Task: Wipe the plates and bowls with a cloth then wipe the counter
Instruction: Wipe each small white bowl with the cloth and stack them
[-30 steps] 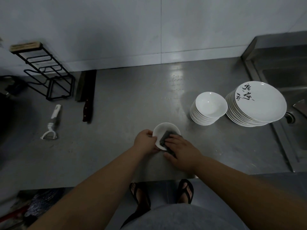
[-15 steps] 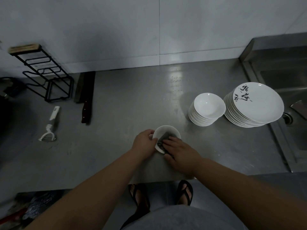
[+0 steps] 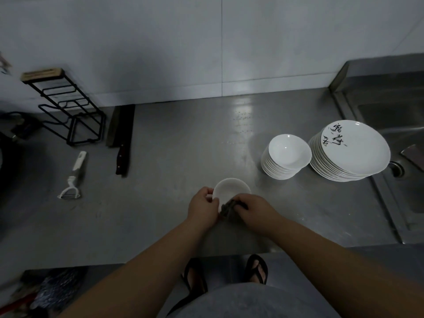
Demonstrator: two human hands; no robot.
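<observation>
Wiping bowl (image 3: 231, 189) at counter's (image 3: 183, 145) front edge.
Gripping its left rim with curled left hand (image 3: 202, 206); clutching cloth (image 3: 228, 207) against near rim with right hand (image 3: 254, 208), fingers closed round it.

The flat grey metal counter (image 3: 183, 157) is smooth and a bit shiny. The round white bowls (image 3: 285, 157) look glossy. The dark grey cloth (image 3: 228, 206) looks soft and dull.

Left forearm (image 3: 149, 260) and right forearm (image 3: 321, 244) bare. Grey garment (image 3: 252, 302) over torso. Black thong sandals (image 3: 257, 269) on both feet.
</observation>
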